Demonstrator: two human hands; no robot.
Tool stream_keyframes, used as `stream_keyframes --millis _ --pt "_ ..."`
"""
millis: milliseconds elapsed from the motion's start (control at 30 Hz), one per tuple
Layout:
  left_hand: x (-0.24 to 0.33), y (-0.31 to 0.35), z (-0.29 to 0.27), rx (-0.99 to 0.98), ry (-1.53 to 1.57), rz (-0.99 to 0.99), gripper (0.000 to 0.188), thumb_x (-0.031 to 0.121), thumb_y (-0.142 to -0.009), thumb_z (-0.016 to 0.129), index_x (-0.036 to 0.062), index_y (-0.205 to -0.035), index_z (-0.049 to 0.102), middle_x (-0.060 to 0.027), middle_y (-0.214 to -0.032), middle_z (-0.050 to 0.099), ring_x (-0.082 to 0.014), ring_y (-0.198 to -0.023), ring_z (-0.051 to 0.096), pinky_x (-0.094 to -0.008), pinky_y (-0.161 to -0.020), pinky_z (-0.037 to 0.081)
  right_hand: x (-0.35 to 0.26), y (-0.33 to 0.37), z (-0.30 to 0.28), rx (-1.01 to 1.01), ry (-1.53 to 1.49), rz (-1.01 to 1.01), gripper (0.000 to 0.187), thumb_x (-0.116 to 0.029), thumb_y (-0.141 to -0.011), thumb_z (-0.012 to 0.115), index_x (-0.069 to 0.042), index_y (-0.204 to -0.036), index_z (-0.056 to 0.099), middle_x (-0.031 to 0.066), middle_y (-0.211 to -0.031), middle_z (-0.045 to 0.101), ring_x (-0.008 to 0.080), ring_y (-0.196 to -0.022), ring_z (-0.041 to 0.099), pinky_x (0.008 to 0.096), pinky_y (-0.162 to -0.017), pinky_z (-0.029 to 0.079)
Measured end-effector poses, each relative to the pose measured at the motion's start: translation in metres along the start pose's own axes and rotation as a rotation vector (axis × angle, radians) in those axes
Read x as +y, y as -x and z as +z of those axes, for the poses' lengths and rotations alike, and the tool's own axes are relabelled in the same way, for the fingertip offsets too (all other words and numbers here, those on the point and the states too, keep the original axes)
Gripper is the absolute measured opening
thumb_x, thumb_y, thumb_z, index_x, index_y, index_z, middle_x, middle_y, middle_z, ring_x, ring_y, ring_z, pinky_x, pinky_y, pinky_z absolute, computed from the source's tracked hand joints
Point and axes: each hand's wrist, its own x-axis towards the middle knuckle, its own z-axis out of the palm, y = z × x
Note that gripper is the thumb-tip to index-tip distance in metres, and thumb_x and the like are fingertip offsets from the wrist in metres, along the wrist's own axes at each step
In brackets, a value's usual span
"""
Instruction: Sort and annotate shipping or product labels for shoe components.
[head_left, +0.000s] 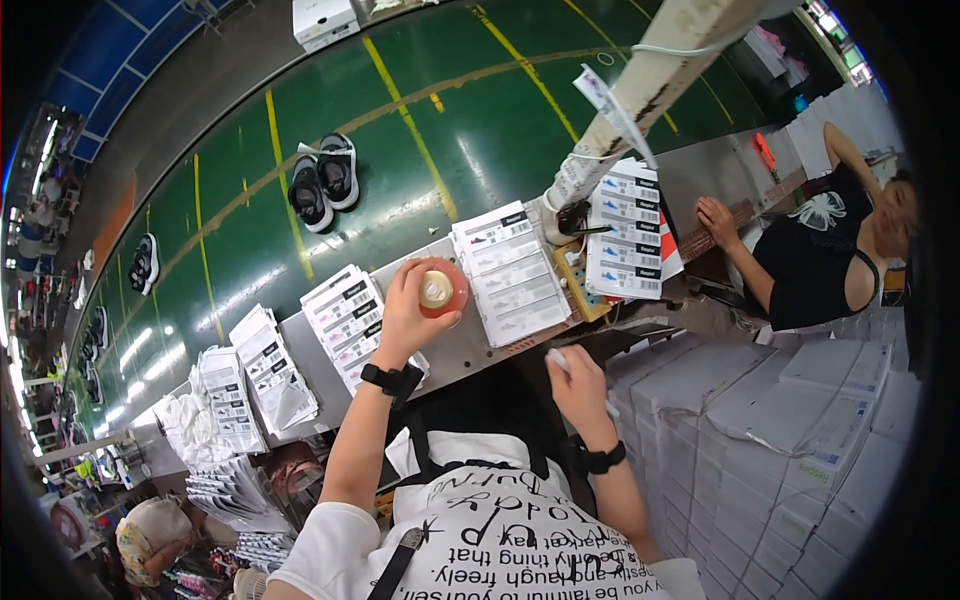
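Note:
My left hand is closed round the side of a round, reddish, see-through container with a cream-coloured middle, above the grey ledge between two stacks of label sheets. To its left lies a stack of printed label sheets; a wider label sheet stack is on its right. My right hand is closed on a slim white stick-like thing, in front of the ledge edge. Its exact kind is too small to tell. Both wrists wear black bands.
Beyond the ledge runs a green conveyor with yellow lines, carrying a pair of black shoes. A post rises beside another label stack. White boxes are piled at right, near a co-worker.

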Motion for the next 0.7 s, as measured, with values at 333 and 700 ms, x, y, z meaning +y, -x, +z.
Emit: stream_keyframes --millis 333,700 --pt "0.004 -0.026 -0.044 -0.314 -0.039 0.15 0.067 0.016 -0.059 0.082 0.0103 -0.12 0.055 -0.0153 -0.123 0.052 -0.0391 -0.117 0.047 -0.0431 -0.102 0.04 -0.037 -0.051 0.075 -0.266 -0.175 0.226 0.019 -0.018 -0.085 0.064 0.0 -0.091 0.059 0.02 -0.078 0.062 0.0371 -0.072 0.061 0.0388 -0.062 0.047" --pt "0.009 -0.013 -0.023 -0.029 -0.222 0.262 0.018 0.006 -0.067 0.075 0.0066 -0.084 0.068 -0.0091 -0.1 0.064 -0.0299 -0.093 0.06 -0.0394 -0.08 0.046 -0.032 -0.042 0.085 -0.253 -0.173 0.369 0.017 -0.016 -0.085 0.064 -0.001 -0.091 0.059 0.0179 -0.079 0.062 0.0356 -0.07 0.061 0.0382 -0.061 0.047"
